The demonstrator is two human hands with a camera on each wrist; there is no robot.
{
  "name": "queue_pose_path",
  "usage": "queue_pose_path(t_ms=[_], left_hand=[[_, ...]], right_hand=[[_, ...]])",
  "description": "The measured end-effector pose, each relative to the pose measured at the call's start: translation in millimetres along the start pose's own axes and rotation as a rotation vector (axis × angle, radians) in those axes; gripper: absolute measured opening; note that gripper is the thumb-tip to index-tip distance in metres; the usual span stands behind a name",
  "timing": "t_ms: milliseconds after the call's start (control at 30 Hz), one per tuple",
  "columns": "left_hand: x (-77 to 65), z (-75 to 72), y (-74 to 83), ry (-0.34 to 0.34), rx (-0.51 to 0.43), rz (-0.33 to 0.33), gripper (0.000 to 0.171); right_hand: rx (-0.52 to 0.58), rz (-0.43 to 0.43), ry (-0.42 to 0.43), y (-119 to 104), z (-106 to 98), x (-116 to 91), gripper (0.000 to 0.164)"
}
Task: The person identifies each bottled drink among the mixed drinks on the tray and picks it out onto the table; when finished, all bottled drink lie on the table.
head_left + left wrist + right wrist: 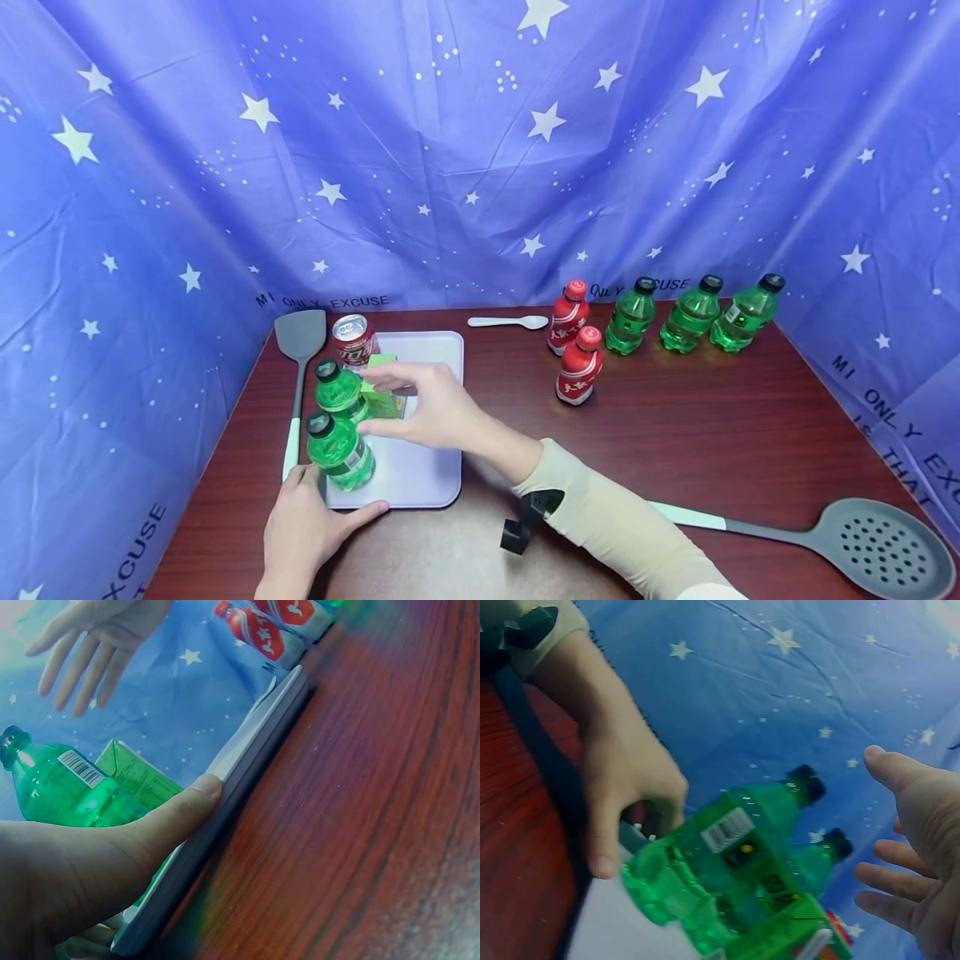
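A pale lilac tray (427, 467) carries two green soda bottles (347, 452), a green drink carton (385, 402) and, at its back left corner, a dark red can (354, 340). My left hand (303, 521) grips the tray's front left corner; its thumb (176, 817) lies along the front rim, while some of its fingers are hidden. Just above the carton and beside the bottles hovers my right hand (435, 408), fingers spread apart and nothing held. The right wrist view shows this right hand (922, 855) separated from the bottle caps by a gap.
Left of the tray lies a grey spatula (300, 333). A white spoon (508, 322) lies behind. Two red bottles (579, 367) and three green bottles (690, 315) stand at the back right. A slotted skimmer (885, 546) lies front right. Starry blue curtains (480, 150) enclose the table.
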State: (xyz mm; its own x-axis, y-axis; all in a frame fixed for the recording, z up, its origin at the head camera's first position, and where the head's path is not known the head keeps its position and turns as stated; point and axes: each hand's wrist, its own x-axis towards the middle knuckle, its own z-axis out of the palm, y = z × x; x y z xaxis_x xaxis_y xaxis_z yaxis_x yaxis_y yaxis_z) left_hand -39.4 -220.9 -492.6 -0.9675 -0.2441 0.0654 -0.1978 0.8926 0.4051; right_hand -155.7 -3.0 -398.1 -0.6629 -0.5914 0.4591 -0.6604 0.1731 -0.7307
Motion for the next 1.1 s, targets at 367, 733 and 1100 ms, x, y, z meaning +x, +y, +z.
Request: queue_pose_path(t_ms=[367,733,1100], left_hand=[[0.5,0.3,0.0,-0.008,0.024,0.0,0.128],[0.2,0.2,-1.1,0.011,0.018,0.012,0.126],[-0.7,0.9,-1.5,0.022,0.022,0.011,0.124]], right_hand=[[-0.046,0.023,-0.053,5,32,0,0.066],[-0.138,0.037,-0.077,11,54,-2,0.065],[-0.227,0.015,-0.057,17,69,-4,0.068]])
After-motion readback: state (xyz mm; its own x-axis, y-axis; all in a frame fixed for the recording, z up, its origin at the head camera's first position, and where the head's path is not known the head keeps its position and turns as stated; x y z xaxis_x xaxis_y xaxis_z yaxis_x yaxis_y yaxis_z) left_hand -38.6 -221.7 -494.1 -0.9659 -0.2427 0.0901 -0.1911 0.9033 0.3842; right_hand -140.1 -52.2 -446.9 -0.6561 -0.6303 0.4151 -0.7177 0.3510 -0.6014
